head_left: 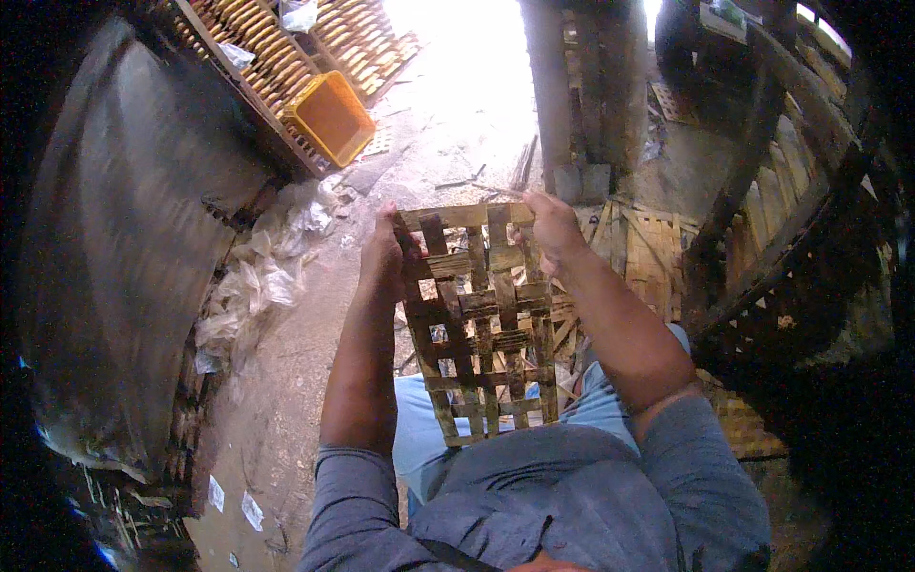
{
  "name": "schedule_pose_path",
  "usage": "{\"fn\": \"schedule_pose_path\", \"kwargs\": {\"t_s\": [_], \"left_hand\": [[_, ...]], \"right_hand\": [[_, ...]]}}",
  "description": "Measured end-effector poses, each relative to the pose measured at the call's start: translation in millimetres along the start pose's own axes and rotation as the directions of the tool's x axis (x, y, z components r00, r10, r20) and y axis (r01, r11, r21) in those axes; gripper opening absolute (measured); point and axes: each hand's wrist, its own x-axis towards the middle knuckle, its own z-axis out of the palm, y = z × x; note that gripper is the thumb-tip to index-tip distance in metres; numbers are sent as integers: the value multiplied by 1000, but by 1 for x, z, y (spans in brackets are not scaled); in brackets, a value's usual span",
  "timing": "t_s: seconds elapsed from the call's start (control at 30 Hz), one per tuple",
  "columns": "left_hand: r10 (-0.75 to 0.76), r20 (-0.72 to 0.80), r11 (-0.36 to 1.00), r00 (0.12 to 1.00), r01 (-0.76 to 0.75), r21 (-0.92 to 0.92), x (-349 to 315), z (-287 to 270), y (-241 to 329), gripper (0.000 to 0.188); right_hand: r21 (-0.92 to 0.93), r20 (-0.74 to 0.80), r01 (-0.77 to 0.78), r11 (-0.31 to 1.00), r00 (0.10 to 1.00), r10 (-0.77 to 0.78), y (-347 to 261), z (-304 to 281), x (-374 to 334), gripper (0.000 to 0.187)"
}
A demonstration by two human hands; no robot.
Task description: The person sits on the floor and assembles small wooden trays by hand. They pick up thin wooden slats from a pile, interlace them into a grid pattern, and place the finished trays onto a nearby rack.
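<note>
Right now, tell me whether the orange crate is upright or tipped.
Tipped: the orange crate leans on its side against the wooden rack, its open mouth showing.

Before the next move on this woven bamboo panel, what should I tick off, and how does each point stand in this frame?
1. Left hand grips the bamboo lattice panel at its upper left edge: ok.
2. Right hand pinches the panel's top right corner: ok.
3. Panel's lower end rests over the person's lap, on the light blue trousers: ok, it looks supported.
4. Strips of the weave lie evenly crossed, none sprung loose: cannot tell, the lower rows are blurred.
5. Spare woven pieces lie on the ground right of the panel: ok.
6. Orange plastic crate stands apart, far ahead on the left: ok.
</note>
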Motion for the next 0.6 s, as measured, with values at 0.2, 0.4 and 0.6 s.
{"fn": "schedule_pose_path", "kwargs": {"t_s": [0.2,0.4,0.6], "left_hand": [[-6,64,999,998,8,-39,5,-2,-7,42],[-12,54,1000,998,11,19,5,12,-11,43],[186,40,964,982,-175,-202,62,-40,50,43]], "right_hand": [[-74,-27,-23,997,999,21,2,-8,8,24],[-9,-9,46,999,999,-46,11,-32,30,35],[-500,402,277,820,913,-63,28,-85,-10,55]]}}
